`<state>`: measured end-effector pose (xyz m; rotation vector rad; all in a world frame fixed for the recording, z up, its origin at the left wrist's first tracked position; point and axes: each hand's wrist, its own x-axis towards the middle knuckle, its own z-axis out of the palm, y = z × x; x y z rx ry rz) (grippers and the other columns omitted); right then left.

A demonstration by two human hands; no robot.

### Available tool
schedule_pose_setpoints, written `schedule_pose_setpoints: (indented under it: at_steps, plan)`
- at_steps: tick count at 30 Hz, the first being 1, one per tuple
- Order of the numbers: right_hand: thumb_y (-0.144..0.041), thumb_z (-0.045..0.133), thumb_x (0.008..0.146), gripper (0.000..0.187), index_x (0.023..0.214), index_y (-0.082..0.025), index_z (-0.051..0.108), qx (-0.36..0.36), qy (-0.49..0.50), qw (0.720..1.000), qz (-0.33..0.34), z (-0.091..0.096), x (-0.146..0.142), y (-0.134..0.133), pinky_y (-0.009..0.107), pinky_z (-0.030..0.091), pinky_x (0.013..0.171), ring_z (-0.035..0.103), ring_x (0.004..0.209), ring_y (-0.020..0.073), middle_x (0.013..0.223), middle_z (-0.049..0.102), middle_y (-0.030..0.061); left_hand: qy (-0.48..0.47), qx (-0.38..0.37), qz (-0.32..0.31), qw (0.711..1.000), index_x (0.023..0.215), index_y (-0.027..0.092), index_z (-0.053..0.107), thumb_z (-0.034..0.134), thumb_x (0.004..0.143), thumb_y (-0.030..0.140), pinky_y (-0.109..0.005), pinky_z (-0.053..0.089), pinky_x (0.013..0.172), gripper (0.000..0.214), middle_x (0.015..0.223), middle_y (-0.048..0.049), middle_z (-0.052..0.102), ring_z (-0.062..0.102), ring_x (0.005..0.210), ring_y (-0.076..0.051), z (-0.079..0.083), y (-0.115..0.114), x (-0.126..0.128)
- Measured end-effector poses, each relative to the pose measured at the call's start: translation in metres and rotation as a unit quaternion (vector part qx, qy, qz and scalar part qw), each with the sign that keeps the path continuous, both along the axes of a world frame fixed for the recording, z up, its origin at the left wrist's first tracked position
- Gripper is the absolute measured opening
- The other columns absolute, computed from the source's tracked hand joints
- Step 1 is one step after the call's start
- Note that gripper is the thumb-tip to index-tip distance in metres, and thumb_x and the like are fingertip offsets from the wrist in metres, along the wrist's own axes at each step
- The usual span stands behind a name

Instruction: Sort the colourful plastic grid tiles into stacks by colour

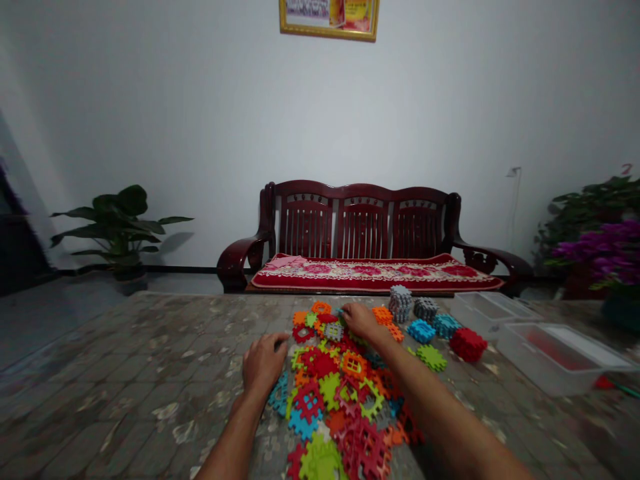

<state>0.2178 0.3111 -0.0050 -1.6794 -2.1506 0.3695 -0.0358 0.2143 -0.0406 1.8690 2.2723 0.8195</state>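
Observation:
A large heap of gear-edged plastic building pieces (320,363) in red, orange, green, blue and grey lies on the table in front of me. My right hand (361,321) reaches over the heap's far end, its fingers pinched on a small teal building piece (341,311) that is mostly hidden. Beside the heap's left edge, my left hand (265,361) rests loosely curled, thumb apart from the fingers, with nothing visible in it. Right of the heap stand sorted stacks: grey (400,303), dark grey (425,308), blue (421,331), teal (446,325), red (468,344) and green (431,357).
Two clear plastic boxes (560,357) stand on the right of the patterned tablecloth (165,373). Behind the table is a dark wooden sofa (360,213) with a red cover (377,273). A leafy plant (120,223) is at left; purple flowers (605,250) are at right.

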Motion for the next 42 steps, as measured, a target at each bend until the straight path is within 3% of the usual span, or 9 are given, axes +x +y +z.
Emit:
schedule_pose_setpoints:
  at_steps: [4,7,11,13,16,19,23,30,42]
  plan:
    - [-0.023,0.047,0.091,0.033,0.108,-0.021,0.075,0.033,0.070,0.997,-0.010,0.007,0.019,-0.002,0.028,0.048,0.089,0.068,0.102,0.0208,0.109,0.077,0.0073,0.001,-0.003,-0.009,1.000,0.107,0.031,0.077,0.053,0.089,0.030,-0.036,0.048,0.092,0.030,0.115,-0.0029,0.077,0.067,0.110,-0.024,0.000,0.000,-0.001]
    - [-0.024,0.042,0.090,0.038,0.111,-0.019,0.074,0.032,0.132,0.991,-0.006,0.012,0.040,-0.013,0.027,0.051,0.078,0.068,0.087,0.0183,0.097,0.076,0.0047,0.003,-0.017,-0.008,1.000,0.109,0.031,0.076,0.051,0.091,0.030,-0.036,0.047,0.094,0.031,0.117,-0.0033,0.076,0.066,0.111,-0.024,0.000,0.001,0.000]
    - [-0.031,0.052,0.084,0.034,0.103,-0.016,0.076,-0.088,0.285,0.951,0.082,0.013,0.069,-0.038,0.025,0.049,0.064,0.060,0.065,0.0143,0.074,0.070,0.0009,0.012,-0.035,-0.005,0.999,0.112,0.030,0.076,0.050,0.091,0.029,-0.036,0.047,0.095,0.033,0.120,-0.0036,0.075,0.065,0.113,-0.024,0.001,0.002,0.001]
    - [-0.035,0.058,0.081,0.033,0.100,-0.017,0.077,-0.143,0.302,0.935,0.117,0.010,0.077,-0.050,0.025,0.049,0.064,0.059,0.065,0.0139,0.073,0.070,0.0003,0.020,-0.030,-0.007,0.999,0.111,0.031,0.076,0.049,0.091,0.030,-0.036,0.047,0.094,0.034,0.120,-0.0036,0.075,0.065,0.113,-0.024,0.002,0.002,0.002]
    - [-0.033,0.063,0.075,0.034,0.101,-0.018,0.078,-0.132,0.279,0.945,0.111,0.002,0.083,-0.062,0.030,0.053,0.076,0.066,0.080,0.0186,0.087,0.075,0.0025,0.029,-0.025,-0.006,0.999,0.111,0.031,0.076,0.049,0.091,0.031,-0.035,0.047,0.094,0.034,0.120,-0.0033,0.075,0.065,0.113,-0.024,0.002,0.001,0.002]
    - [-0.028,0.062,0.073,0.039,0.108,-0.018,0.076,-0.089,0.271,0.957,0.053,-0.010,0.085,-0.073,0.037,0.054,0.088,0.069,0.096,0.0243,0.104,0.077,0.0062,0.030,-0.024,-0.008,0.999,0.112,0.030,0.076,0.049,0.092,0.031,-0.035,0.047,0.094,0.034,0.121,-0.0035,0.075,0.066,0.112,-0.024,0.001,0.001,0.001]
    - [-0.027,0.060,0.077,0.042,0.115,-0.016,0.074,-0.025,0.198,0.980,-0.021,-0.020,0.088,-0.095,0.037,0.052,0.093,0.070,0.100,0.0260,0.109,0.077,0.0098,0.034,-0.028,-0.015,0.999,0.114,0.029,0.075,0.048,0.092,0.031,-0.035,0.047,0.096,0.035,0.122,-0.0039,0.075,0.065,0.113,-0.024,0.000,0.002,0.000]
    - [-0.045,0.074,0.073,0.070,0.138,-0.022,0.062,-0.023,0.006,0.995,-0.101,-0.002,0.078,-0.134,0.040,0.050,0.090,0.068,0.108,0.0325,0.119,0.073,0.0115,0.041,-0.038,-0.013,0.998,0.114,0.030,0.075,0.048,0.092,0.032,-0.036,0.048,0.096,0.035,0.124,-0.0040,0.074,0.065,0.115,-0.024,0.002,0.002,0.000]
    - [-0.031,0.066,0.077,0.060,0.136,-0.020,0.062,0.023,-0.052,0.995,-0.083,0.008,0.063,-0.145,0.035,0.051,0.091,0.069,0.109,0.0293,0.117,0.075,0.0113,0.045,-0.040,-0.012,0.998,0.113,0.032,0.076,0.048,0.092,0.034,-0.038,0.049,0.094,0.035,0.123,-0.0036,0.075,0.067,0.113,-0.026,0.000,0.005,-0.002]
